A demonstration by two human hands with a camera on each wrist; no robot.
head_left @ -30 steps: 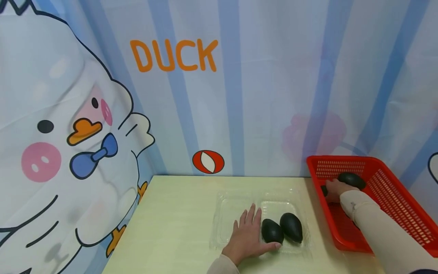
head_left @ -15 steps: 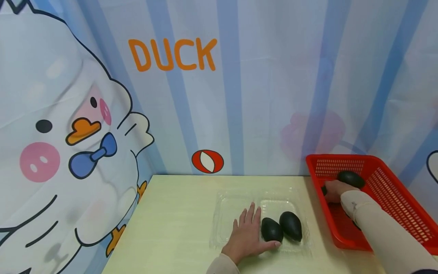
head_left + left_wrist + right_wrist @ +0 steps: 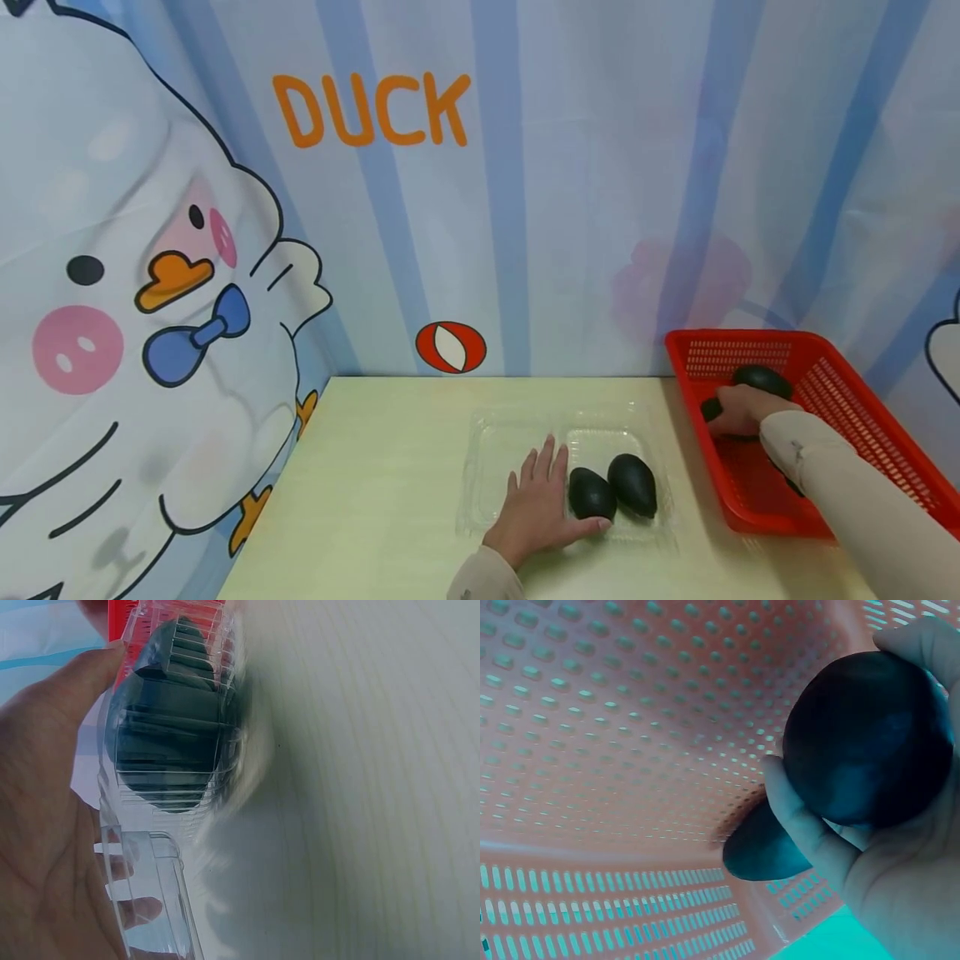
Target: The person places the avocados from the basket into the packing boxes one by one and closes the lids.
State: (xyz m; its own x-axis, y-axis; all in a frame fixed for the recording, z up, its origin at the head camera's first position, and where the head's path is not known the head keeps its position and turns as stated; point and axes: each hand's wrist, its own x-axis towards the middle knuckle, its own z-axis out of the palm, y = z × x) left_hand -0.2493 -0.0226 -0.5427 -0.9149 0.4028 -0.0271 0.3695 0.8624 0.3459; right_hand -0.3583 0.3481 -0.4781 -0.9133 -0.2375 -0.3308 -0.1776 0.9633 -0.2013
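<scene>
Red basket [image 3: 862,400] holds avocados [image 3: 762,380], right hand [image 3: 738,408] gripping one; clear tray [image 3: 498,454] holds two more, left hand [image 3: 532,507] outspread

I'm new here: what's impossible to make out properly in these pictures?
Held dark fruit: head view, mostly hidden by the right hand.
Other basket fruit: right wrist view, one end covered by the fingers.
Red basket: head view, part of its floor behind the right sleeve; fruit count unsure.
Packed fruit: left wrist view, outlines broken up by the ribbed clear container.
The right sleeve itself: head view, cut off at lower right.
</scene>
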